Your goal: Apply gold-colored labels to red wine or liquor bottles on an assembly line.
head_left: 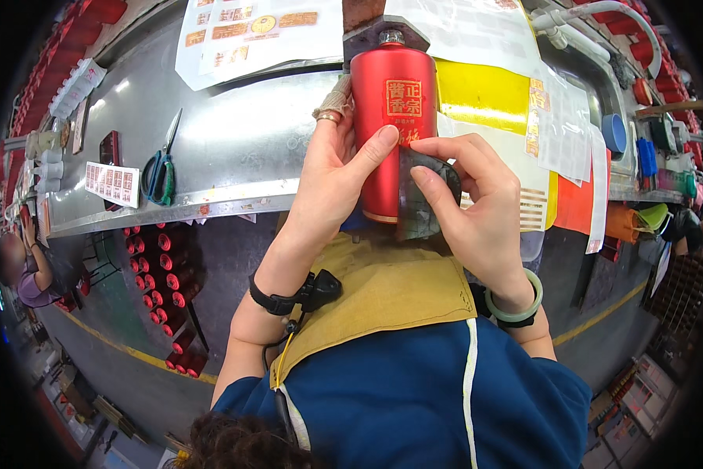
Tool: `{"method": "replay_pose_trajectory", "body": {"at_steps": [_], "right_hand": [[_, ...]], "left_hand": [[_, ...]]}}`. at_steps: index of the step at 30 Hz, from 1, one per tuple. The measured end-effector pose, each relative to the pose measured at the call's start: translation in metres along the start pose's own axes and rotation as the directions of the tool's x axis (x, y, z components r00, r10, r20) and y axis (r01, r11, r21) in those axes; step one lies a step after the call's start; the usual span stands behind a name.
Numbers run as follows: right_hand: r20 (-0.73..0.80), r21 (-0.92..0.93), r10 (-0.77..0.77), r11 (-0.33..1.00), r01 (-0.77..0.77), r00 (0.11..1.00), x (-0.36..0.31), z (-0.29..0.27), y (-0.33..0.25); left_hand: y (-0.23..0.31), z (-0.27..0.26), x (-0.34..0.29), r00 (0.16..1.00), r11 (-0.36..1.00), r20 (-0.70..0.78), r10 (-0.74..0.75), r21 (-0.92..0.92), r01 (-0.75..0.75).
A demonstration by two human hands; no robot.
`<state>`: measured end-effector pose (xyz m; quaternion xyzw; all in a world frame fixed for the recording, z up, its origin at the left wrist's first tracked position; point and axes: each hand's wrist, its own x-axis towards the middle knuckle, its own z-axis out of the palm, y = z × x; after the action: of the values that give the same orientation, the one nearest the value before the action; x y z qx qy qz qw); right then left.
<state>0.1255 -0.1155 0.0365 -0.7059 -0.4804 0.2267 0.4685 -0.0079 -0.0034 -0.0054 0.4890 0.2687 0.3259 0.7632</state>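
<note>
My left hand is wrapped round the side of a red bottle with gold lettering and a clear, faceted-looking top. The bottle's top points away from me, and the left thumb presses on its front. A light cloth wrap covers a finger of that hand. My right hand is closed at the bottle's right side, its index fingertip touching the lettering. Between its thumb and fingers is a dark flat piece with a rounded edge. Below this, a dark, see-through-looking strip lies along the bottle's lower right; its exact kind is unclear.
Scissors and a small label sheet lie on the metal table at left. Printed sheets and yellow material lie at the back. A blue roll stands at right. Several red bottles are below the table; another person is far left.
</note>
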Motion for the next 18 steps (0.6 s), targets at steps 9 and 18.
{"method": "replay_pose_trajectory", "body": {"at_steps": [9,18], "right_hand": [[0.007,-0.095,-0.057,0.994,0.058,0.998,-0.001,-0.002,-0.008],[0.030,0.382,0.066,0.921,-0.073,0.997,0.016,-0.022,0.006]], "left_hand": [[0.000,0.002,0.000,1.000,1.000,-0.011,0.003,-0.018,-0.003],[0.004,-0.012,0.001,0.998,0.988,0.030,-0.058,-0.139,0.062]]}}
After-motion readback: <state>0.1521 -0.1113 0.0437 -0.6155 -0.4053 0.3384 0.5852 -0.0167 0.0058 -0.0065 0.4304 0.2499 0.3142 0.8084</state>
